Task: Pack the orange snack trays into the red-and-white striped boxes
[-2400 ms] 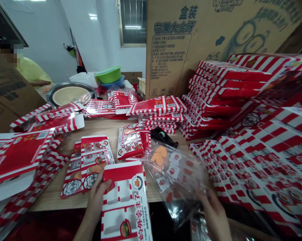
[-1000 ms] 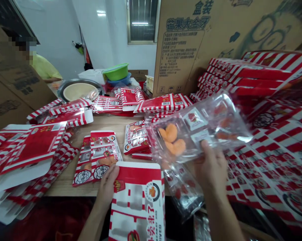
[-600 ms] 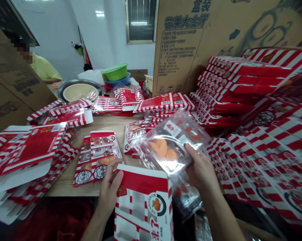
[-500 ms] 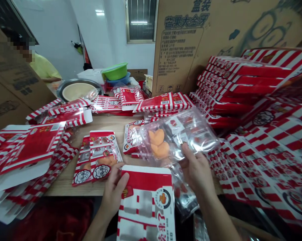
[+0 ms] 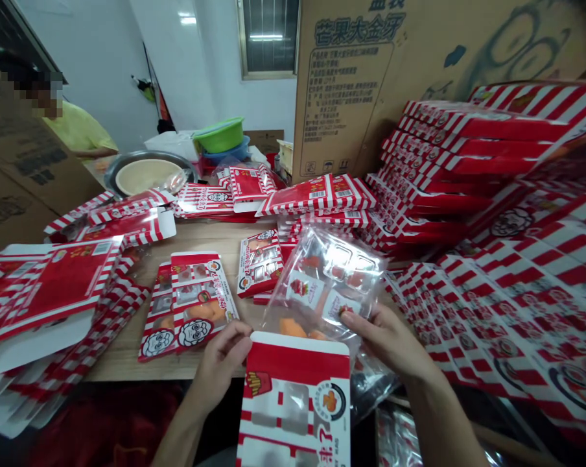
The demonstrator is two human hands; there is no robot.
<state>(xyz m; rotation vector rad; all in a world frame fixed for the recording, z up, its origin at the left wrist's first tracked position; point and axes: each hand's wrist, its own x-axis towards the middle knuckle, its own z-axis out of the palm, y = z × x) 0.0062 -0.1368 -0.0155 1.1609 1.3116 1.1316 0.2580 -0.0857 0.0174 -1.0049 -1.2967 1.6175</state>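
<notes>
My left hand (image 5: 223,363) pinches the upper left corner of a red-and-white cardboard box (image 5: 297,353) with cut-out windows and a fries picture. My right hand (image 5: 387,338) grips a clear plastic candy pack (image 5: 305,288) by its right side, thumb on top. Inside the pack, orange pieces lie at the lower end, with small printed sachets and reddish pieces above. The pack's lower end is at the box's top edge; whether it has entered the box I cannot tell. Another clear pack (image 5: 371,383) lies beneath my right hand, partly hidden.
Filled boxes (image 5: 203,292) lie left of centre, with another (image 5: 258,263) behind. Flat boxes (image 5: 54,285) pile up on the left. Tall stacks of boxes (image 5: 482,152) stand right, before a large carton (image 5: 341,104). Basins (image 5: 222,136) and a person in yellow (image 5: 82,130) are behind.
The clear pack has turned from lying sideways to pointing down, its orange end now at the box's top edge. The box has shifted slightly right and down with my left hand.
</notes>
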